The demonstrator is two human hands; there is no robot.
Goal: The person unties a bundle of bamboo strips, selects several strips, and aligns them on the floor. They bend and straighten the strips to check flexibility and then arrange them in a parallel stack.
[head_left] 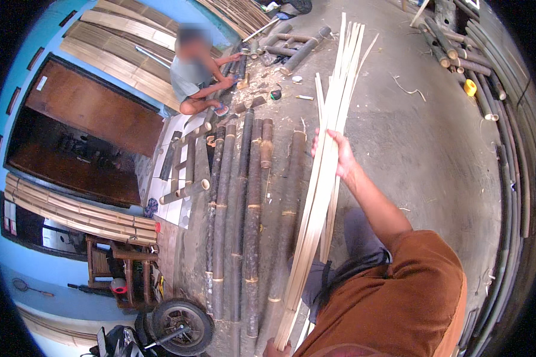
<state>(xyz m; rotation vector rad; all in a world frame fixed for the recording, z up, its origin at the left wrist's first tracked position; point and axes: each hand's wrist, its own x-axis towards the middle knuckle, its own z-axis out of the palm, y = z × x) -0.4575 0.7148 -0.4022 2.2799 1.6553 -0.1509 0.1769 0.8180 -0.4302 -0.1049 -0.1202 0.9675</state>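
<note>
A bundle of long, pale bamboo strips [320,184] slants across the middle of the view, its far ends fanned apart. Around the bundle's upper-middle part, my right hand [339,153] is closed, with the thumb over the strips. At the lower edge, my left hand [276,348] is partly cut off; its visible fingers are closed at the near end of the strips. Dark bamboo poles [253,220] lie side by side on the ground, left of the bundle.
Another person [193,71] squats at the far left among shavings, hands on a bamboo piece. Bamboo frames [187,160] lie nearby. A wheel [181,327] stands at lower left. Stacked poles [506,166] line the right side, near a yellow object [470,88].
</note>
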